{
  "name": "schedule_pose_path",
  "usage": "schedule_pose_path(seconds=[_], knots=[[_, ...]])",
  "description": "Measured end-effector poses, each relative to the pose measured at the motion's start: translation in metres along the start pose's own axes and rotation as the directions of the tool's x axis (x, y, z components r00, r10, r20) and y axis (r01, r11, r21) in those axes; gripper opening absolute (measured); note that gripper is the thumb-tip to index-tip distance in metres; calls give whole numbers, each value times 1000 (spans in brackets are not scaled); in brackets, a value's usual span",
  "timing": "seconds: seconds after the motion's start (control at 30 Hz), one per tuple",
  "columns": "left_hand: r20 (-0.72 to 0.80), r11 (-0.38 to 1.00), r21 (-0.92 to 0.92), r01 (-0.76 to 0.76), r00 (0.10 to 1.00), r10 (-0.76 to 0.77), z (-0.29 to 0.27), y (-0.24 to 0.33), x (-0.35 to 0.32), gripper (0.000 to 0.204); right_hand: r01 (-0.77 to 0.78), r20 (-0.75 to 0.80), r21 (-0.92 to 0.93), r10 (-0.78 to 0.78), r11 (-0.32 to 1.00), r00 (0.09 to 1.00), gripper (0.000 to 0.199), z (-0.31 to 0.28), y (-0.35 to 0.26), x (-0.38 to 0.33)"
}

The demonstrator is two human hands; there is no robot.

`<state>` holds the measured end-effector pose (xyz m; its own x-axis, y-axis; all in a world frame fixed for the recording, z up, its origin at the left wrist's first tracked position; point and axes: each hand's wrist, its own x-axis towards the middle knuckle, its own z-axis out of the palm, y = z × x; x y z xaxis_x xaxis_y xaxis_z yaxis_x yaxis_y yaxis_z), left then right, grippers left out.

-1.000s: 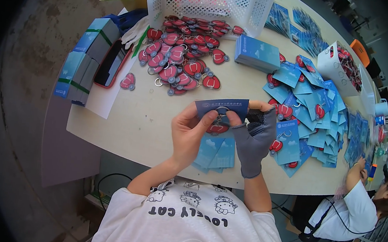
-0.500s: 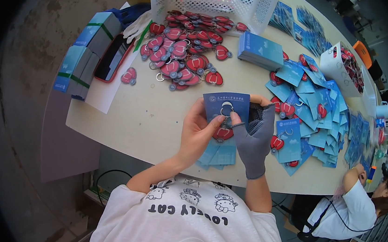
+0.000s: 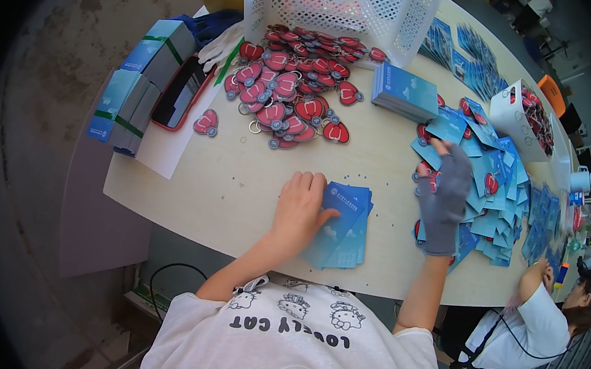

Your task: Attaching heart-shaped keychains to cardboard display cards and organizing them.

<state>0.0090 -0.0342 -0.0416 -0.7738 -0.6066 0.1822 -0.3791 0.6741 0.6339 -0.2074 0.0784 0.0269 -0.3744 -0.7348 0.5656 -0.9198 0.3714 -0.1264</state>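
A small fanned stack of blue cards (image 3: 346, 221) is lying near the front edge of the worktop (image 3: 223, 192), in front of the person; the top card is bearing a line of pale characters and a small round emblem along its upper end. The bare left hand (image 3: 298, 210) is resting at the stack's left side, thumb reaching over the top card, fingers loosely extended and closing on nothing. The right hand (image 3: 445, 199), wearing a grey fingerless glove, is hovering over or touching a heap of carded keychains (image 3: 500, 204) toward the right edge; its thumb and fingers are standing apart, gripping nothing visible.

Beyond the heap's upper left, a thick block of cards (image 3: 405, 94) is showing a similar emblem and printing, too small to read. Farther left, loose red keychains (image 3: 275, 101) are piling up before a white perforated basket (image 3: 340, 11) at the far edge; their round grey tags are carrying marks too tiny to make out. Green-banded card bundles (image 3: 112, 106) and a red-cased phone (image 3: 182, 95) are lying by the left edge. The person's white shirt (image 3: 286, 358) is displaying black capitals, upside down here, beneath cartoon animal heads.
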Motion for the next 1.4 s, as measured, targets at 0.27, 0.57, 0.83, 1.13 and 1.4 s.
schedule_pose_path(seconds=[0.27, 0.57, 0.83, 1.13, 1.4], knots=[[66, 882, -433, 185, 983, -173, -19, -6, 8, 29, 202, 219, 514, -355, 833, 909, 36, 95, -35, 17], [-318, 977, -186, -100, 948, 37, -16, -13, 10, 20, 7, 189, 543, -130, 839, 973, 22, 65, -2, -6], [-51, 463, -883, 74, 967, -250, -37, -3, 15, 11, -259, 232, 533, 155, 806, 960, 22, 73, 31, -22], [-43, 269, -962, 48, 946, -322, -35, 4, 22, 11, 51, 194, 192, -89, 980, 977, 26, 31, 29, -28], [-101, 328, -945, 4, 948, -302, -33, 19, 23, 12, 60, 209, -108, -37, 992, 977, 17, 42, 32, -44]])
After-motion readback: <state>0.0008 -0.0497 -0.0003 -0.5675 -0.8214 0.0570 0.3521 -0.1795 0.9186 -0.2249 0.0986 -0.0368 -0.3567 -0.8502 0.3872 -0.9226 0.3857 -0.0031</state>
